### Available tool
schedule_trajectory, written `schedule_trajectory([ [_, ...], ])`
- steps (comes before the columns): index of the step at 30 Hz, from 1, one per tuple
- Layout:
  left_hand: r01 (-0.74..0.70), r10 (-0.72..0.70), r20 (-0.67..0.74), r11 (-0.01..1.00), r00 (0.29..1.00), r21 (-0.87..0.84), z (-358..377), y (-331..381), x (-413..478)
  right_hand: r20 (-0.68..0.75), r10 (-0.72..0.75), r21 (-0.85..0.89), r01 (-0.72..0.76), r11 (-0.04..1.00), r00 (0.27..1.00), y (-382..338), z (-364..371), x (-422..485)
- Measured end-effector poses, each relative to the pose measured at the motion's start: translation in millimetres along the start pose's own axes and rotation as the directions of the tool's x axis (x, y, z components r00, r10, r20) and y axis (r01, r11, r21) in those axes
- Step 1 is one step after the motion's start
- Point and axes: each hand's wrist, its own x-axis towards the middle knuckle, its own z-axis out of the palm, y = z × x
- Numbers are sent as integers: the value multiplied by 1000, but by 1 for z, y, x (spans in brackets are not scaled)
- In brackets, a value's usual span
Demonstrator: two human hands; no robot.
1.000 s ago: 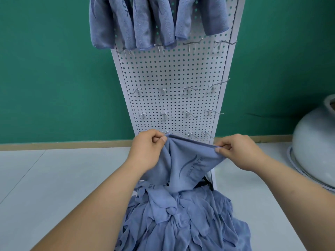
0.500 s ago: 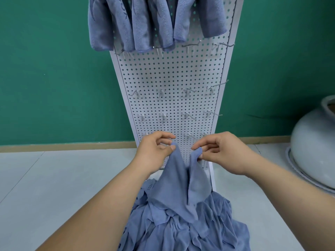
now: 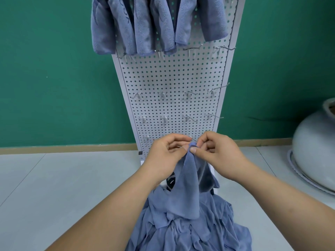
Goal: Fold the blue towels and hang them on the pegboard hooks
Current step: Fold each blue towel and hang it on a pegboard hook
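Left hand [image 3: 168, 153] and right hand [image 3: 215, 153] raised side by side before the lower part of the pegboard [image 3: 174, 84], thumbs nearly touching. Both grips clamped on the top corners of one blue towel [image 3: 183, 189], corners brought together in a single pinch. Towel hanging straight down from that pinch, doubled lengthwise, long axis vertical, lower end resting on the heap of loose towels [image 3: 190, 230] on the floor [image 3: 63, 187] at the foot of the board. Folded towels [image 3: 155, 24] already hung along the top edge of the board. Empty hooks [image 3: 189, 50] directly above the pinch, in several rows; nearest free row just behind the fingers. Judged: fold half made; coming move turns on lifting the towel upward. Neither hand markedly nearer the hooks. Risk: lower end snagging in the heap.
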Motion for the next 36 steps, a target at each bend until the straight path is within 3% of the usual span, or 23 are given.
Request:
schedule_trajectory([
  [3, -23, 24, 14, 999, 1000, -26, 0, 3, -2, -25, 3, 15, -3, 1000, 1000, 1, -2, 0],
  [6, -56, 56, 13, 998, 998, 16, 1, 4, -3, 60, -54, 9, 54, 999, 997, 4, -4, 1],
  [11, -95, 105, -46, 976, 993, 195, -7, -1, 4, 115, -22, -57, 29, 998, 993, 16, -8, 5],
  [18, -167, 147, 80, 827, 986, 538, -11, -7, 4, 111, -60, -176, 79, 981, 992, 16, 1, 2],
  [21, -165, 192, 28, 752, 981, 638, -19, -3, 8, 167, -48, -176, 77, 981, 985, 16, -2, 3],
  [27, -78, 263, -207, 774, 942, 629, -55, 2, 14, 238, 61, -354, 28, 935, 969, 38, -32, 7],
  [30, -46, 280, -293, 790, 914, 611, -73, -2, 16, 214, 112, -606, 42, 794, 970, 48, -50, 9],
  [32, -48, 296, -348, 817, 889, 574, -82, -1, 17, 199, 165, -668, 10, 744, 966, 53, -58, 7],
  [36, -74, 289, -307, 827, 907, 558, -86, 4, 13, 280, 246, -663, 2, 749, 928, 61, -59, -1],
])
